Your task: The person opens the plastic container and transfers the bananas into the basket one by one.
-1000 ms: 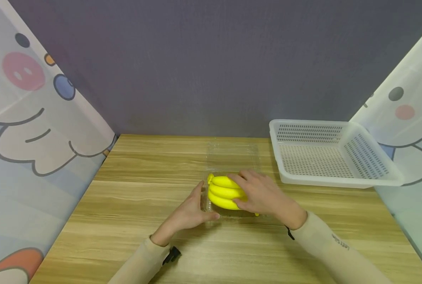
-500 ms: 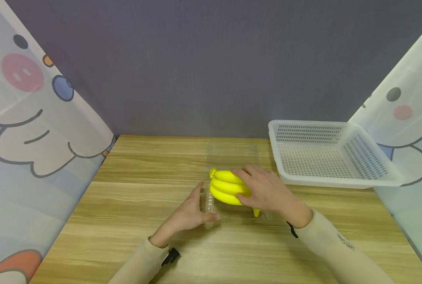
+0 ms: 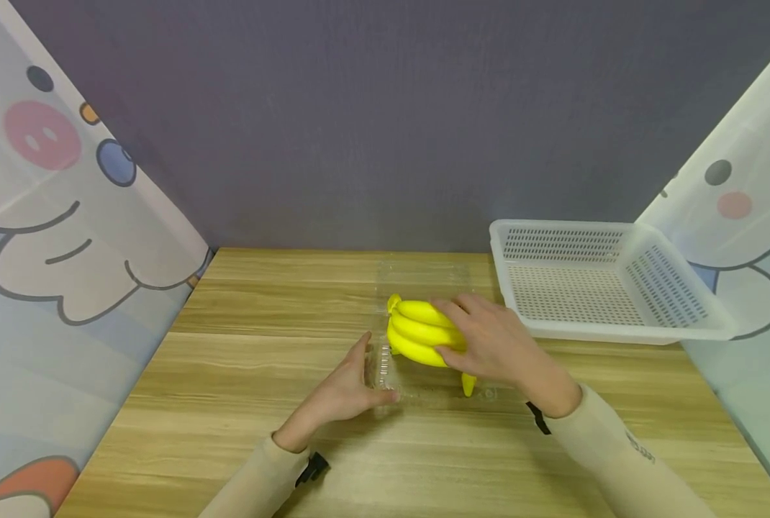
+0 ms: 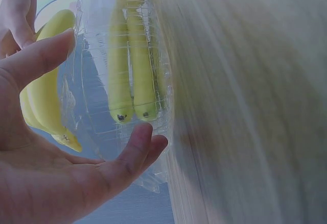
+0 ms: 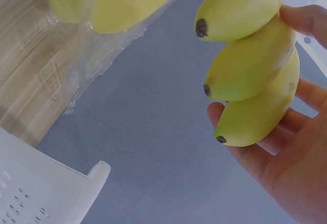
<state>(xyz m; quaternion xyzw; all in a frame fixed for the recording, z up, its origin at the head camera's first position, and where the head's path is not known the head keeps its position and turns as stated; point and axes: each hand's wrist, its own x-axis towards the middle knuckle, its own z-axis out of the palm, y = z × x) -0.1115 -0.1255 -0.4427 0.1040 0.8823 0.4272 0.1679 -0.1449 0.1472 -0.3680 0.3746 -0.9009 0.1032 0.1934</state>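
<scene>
My right hand (image 3: 491,342) grips a bunch of yellow bananas (image 3: 417,331), holding it above a clear plastic clamshell box (image 3: 424,392). In the right wrist view several dark-tipped bananas (image 5: 250,71) of this bunch show between thumb and fingers. My left hand (image 3: 342,385) holds the near left corner of the box, thumb on the front edge and fingers along the left side. Through the clear wall in the left wrist view, more bananas (image 4: 127,66) lie inside the box; their full number is hidden. One banana tip (image 3: 468,385) shows below my right hand.
A white perforated plastic basket (image 3: 576,295) stands at the back right of the wooden table (image 3: 262,302). Behind the box, its clear lid (image 3: 424,277) lies folded back. A grey panel (image 3: 359,129) rises behind the table, with cartoon-printed curtains (image 3: 55,194) at the sides.
My right hand has lifted the banana bunch a little, shifting it right and toward the back, which shows more of the box's front and the banana tip below. My left hand has stayed put.
</scene>
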